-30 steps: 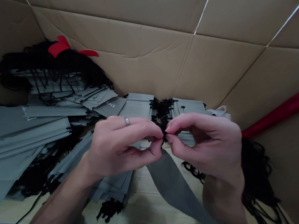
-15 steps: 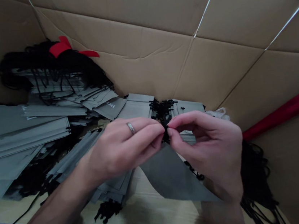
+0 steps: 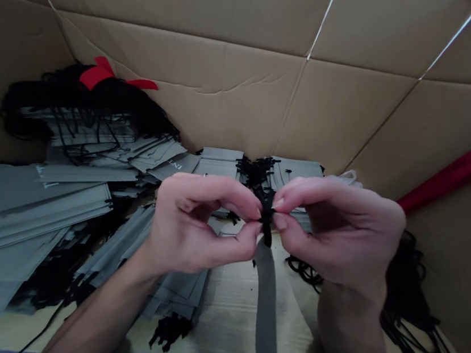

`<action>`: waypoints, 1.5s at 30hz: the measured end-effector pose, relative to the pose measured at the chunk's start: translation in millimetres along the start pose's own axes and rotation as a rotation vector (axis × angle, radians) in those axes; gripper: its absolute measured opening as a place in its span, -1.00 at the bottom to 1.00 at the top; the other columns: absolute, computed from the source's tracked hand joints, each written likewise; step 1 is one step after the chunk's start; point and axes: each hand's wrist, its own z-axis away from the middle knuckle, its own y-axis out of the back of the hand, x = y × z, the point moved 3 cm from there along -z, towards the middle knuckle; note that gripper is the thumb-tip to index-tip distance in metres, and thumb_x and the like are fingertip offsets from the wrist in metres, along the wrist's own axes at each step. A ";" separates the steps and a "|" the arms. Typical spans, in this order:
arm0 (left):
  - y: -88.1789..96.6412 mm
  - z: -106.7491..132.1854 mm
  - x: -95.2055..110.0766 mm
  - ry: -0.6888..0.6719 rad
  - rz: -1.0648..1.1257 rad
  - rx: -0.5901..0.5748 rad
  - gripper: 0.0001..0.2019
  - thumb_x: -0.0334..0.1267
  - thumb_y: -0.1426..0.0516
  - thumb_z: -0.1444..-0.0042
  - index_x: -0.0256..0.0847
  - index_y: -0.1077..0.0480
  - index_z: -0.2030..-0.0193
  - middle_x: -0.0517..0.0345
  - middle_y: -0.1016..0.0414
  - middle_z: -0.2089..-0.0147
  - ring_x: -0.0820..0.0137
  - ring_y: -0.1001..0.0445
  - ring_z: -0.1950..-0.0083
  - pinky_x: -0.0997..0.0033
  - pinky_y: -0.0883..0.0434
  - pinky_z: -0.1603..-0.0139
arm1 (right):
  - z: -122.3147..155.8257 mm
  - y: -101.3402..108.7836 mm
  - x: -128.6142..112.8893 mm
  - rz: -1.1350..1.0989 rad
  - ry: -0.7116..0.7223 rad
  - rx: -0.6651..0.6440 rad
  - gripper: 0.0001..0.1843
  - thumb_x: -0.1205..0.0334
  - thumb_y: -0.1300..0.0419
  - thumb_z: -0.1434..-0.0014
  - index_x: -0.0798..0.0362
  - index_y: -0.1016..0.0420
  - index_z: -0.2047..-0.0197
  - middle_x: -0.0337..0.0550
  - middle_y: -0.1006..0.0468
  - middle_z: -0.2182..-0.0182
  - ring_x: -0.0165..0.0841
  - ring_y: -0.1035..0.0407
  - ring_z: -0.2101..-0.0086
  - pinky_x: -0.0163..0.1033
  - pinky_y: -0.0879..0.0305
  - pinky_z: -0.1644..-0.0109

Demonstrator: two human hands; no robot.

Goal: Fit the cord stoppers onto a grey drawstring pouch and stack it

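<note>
Hanging below the black cord (image 3: pixel 266 225), a grey piece (image 3: pixel 265 304) comes nearest; the left hand (image 3: pixel 182 229) and right hand (image 3: pixel 345 231) pinch the cord from either side, each grip closed, thumb to finger; beyond the cord, leftward, a grey pouch (image 3: pixel 169 170) shows "INT"; farther behind stands a cardboard wall (image 3: pixel 202 49)

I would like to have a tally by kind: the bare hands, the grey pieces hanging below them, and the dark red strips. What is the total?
Hands: 2 (left hand, right hand)
Hanging grey piece: 1
Dark red strip: 1
Total: 4
</note>
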 end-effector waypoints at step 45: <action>-6.0 7.6 12.0 -0.286 -0.447 0.040 -0.82 -0.54 -0.36 -0.21 -0.18 -0.55 0.21 0.22 -0.73 0.24 0.51 -0.69 0.29 0.61 -0.63 0.26 | 0.7 5.0 1.1 0.083 -0.051 -0.018 -0.68 0.53 -0.41 -0.15 -0.10 -0.70 0.15 -0.29 -0.74 0.32 -0.31 -0.63 0.32 -0.18 -0.58 0.29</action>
